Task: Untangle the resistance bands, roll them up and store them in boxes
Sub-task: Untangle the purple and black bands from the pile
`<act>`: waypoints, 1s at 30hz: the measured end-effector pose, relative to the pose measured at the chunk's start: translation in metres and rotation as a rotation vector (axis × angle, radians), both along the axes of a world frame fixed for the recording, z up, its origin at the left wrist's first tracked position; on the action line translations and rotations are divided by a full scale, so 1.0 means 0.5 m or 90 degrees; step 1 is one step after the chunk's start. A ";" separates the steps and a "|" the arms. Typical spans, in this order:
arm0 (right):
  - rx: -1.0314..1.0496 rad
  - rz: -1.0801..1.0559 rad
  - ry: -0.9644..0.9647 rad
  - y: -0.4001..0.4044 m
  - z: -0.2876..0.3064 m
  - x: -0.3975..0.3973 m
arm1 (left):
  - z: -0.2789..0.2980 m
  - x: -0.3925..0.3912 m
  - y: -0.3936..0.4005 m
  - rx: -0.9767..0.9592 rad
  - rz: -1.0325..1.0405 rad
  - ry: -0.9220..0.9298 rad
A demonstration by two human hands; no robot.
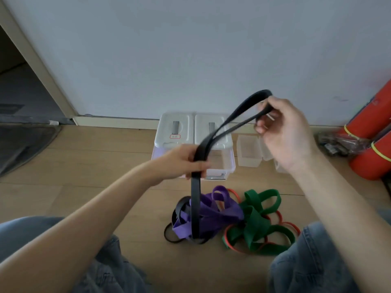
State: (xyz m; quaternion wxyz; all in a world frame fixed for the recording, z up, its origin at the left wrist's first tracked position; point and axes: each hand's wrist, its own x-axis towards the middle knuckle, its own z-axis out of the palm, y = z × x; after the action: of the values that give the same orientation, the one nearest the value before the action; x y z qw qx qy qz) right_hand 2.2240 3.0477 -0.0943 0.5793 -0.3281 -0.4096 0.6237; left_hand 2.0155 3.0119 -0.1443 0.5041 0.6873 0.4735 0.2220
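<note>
Task barely begun: your black band (195, 208) is partly lifted, its lower end caught in the purple band (213, 214); green band (256, 220) and red band (232, 193) lie tangled on the floor. Nothing rolled; lidded boxes (175, 127) closed. Left hand (186, 161) grips the black band's middle; right hand (283, 127), raised far right, pinches its loop end.

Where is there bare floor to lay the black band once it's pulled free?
Bare wood floor lies left of the lidded boxes and the band pile, toward the dark mat. It is crowded on the right: open clear containers, then red rolls.
</note>
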 end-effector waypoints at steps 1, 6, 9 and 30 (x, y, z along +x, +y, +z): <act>0.009 0.004 -0.042 0.008 0.001 0.010 | 0.024 -0.010 0.003 0.013 0.022 -0.090; 0.018 0.403 -0.578 -0.016 -0.079 -0.017 | 0.093 -0.027 0.007 -0.009 0.160 -0.399; 0.137 0.493 -0.870 -0.055 -0.156 -0.074 | 0.097 -0.029 0.006 -0.042 0.165 -0.409; -0.078 0.190 0.203 -0.041 0.011 -0.075 | -0.038 0.010 -0.002 0.073 -0.061 0.166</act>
State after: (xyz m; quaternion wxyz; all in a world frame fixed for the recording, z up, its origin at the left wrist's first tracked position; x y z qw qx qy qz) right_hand 2.1863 3.0270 -0.0885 0.5170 -0.1958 -0.3181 0.7702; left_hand 2.0204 3.0107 -0.1633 0.4080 0.7597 0.4885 0.1331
